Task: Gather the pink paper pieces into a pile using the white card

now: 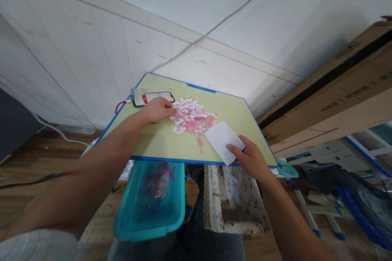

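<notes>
On the pale yellow table (174, 147) lies a heap of small white and pink pieces (192, 116). My left hand (157, 109) reaches the heap's left edge, with thumb and fingers pinched together; anything between the fingertips is too small to make out. Just behind that hand rests a phone (159, 97) with its screen lit. My right hand (249, 155) grips a white card (223, 138) by its near right edge, thumb on top. The card's far left corner sits beside the heap. A few pink pieces (200, 143) trail from the heap toward the table's front edge.
A teal tub (122, 224) with reddish-purple contents stands below the table's front edge, left of my legs. To its right is a speckled open box (214, 208). Cardboard boxes (330, 89) lean along the right. A red-ended cable (119, 106) runs to the phone. Behind is a white wall (137, 36).
</notes>
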A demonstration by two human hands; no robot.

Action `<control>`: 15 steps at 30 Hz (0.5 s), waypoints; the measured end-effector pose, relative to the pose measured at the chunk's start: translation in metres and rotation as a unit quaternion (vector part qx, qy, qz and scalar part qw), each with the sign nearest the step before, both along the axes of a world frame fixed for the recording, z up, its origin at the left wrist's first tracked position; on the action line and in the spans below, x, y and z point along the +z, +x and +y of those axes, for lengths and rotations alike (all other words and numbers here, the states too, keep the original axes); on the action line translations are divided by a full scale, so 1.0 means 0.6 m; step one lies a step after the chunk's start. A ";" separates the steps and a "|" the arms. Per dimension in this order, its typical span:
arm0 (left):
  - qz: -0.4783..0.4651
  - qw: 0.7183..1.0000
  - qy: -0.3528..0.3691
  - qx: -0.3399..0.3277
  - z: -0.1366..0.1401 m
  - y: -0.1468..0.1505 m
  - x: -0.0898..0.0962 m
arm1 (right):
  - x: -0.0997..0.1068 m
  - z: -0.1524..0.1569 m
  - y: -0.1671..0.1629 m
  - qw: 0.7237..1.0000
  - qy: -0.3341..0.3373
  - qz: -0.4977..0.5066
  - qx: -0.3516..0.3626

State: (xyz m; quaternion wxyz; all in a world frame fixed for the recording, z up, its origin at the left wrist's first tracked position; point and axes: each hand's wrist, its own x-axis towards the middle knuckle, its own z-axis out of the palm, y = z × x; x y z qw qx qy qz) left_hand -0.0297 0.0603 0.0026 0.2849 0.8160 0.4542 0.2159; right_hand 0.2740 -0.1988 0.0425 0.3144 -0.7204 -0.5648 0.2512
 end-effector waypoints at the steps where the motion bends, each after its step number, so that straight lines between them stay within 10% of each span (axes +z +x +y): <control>1: 0.000 1.000 0.003 -0.001 0.000 0.000 0.000 | -0.002 0.000 -0.003 1.000 -0.002 -0.001 0.007; 15: 0.003 1.000 0.009 -0.009 0.004 0.000 -0.003 | -0.001 0.015 -0.017 1.000 -0.003 -0.005 0.029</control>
